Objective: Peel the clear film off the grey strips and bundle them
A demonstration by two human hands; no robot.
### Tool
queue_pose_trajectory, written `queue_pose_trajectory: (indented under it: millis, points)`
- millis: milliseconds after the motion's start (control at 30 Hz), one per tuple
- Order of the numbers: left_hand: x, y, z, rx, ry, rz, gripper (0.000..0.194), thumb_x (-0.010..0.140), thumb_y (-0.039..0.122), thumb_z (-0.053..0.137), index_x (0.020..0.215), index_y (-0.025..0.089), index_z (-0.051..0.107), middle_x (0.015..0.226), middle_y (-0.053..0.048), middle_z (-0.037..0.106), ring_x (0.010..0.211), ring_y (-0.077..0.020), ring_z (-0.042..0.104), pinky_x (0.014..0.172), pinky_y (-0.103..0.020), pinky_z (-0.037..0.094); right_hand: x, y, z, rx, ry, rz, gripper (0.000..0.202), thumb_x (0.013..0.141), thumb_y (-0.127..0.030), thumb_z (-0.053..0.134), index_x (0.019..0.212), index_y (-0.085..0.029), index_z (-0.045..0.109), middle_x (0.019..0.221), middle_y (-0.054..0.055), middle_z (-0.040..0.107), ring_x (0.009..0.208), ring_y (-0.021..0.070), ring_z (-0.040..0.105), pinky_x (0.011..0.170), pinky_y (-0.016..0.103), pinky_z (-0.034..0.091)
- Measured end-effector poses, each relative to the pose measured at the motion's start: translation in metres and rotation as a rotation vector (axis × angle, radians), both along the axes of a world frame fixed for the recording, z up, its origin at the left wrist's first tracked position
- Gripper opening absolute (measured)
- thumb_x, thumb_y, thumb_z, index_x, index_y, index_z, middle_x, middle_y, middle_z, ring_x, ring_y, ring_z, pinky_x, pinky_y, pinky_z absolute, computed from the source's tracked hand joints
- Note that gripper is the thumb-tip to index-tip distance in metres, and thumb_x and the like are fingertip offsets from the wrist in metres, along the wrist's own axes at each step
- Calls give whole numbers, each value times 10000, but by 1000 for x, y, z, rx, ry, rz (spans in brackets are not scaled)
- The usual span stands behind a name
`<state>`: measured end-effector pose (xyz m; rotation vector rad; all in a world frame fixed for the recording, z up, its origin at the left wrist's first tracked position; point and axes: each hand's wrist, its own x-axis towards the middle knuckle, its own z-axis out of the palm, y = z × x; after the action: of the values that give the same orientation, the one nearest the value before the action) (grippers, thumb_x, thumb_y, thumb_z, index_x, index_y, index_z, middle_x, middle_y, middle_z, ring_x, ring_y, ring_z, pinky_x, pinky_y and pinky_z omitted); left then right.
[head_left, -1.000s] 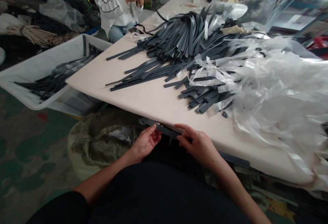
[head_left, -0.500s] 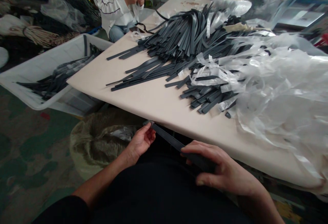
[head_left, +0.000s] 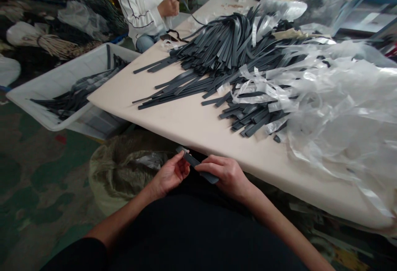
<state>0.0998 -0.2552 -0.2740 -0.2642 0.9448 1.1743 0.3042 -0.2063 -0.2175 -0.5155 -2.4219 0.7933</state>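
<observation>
A dark grey flat strap [head_left: 191, 160] runs between my two hands, just off the near edge of the table. My left hand [head_left: 173, 172] pinches its far end between thumb and fingertips. Closed around the strap nearer my body is my right hand [head_left: 228, 175], its fingers over the top and a short length showing below them. Beyond my hands, a big heap of similar dark straps [head_left: 214, 48] lies on the pale table [head_left: 173, 124]. More straps poke out from under the clear plastic film on the right.
Crumpled clear plastic [head_left: 347, 110] covers the table's right side. A white bin [head_left: 58, 124] holding dark straps stands at the left, with an open woven sack [head_left: 105, 180] below the table edge. Across the table sits a person in a white jacket [head_left: 136, 10], hands together.
My right hand has slid along the strap toward my left hand and closed more around it. My left hand stays at the strap's end. The view has shifted slightly.
</observation>
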Motion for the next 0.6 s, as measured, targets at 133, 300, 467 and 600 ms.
queue_pose_trajectory:
  millis: [133,300,467,600]
  points:
    - [1,-9,-7,91,14,-44,73,888,157,635,929,129,688,817,-40,707,644,-115,657,614,-225,538,-27,11,-26,118,-6,-4,218,943,-156,523,1046,-221,704,1299,95,609,1151,218,591,974,353,482]
    - [6,-21,-18,215,-42,48,64,846,130,620,822,159,672,791,-20,697,706,-129,652,687,-251,514,-50,17,-35,46,100,131,230,1012,-264,453,1058,-190,667,1119,68,714,1074,187,640,969,327,481]
    - [0,-11,-38,266,-100,26,185,737,368,737,786,196,690,744,-61,681,792,-220,686,759,-343,539,-65,22,-41,61,29,56,253,997,-344,491,921,-206,688,788,33,718,720,158,661,705,253,499]
    - [-14,6,-51,155,89,106,550,608,638,717,1124,455,671,842,-97,727,924,-425,694,612,-526,547,-76,29,-55,139,77,79,394,997,-465,433,847,-211,694,686,34,722,611,154,659,666,246,486]
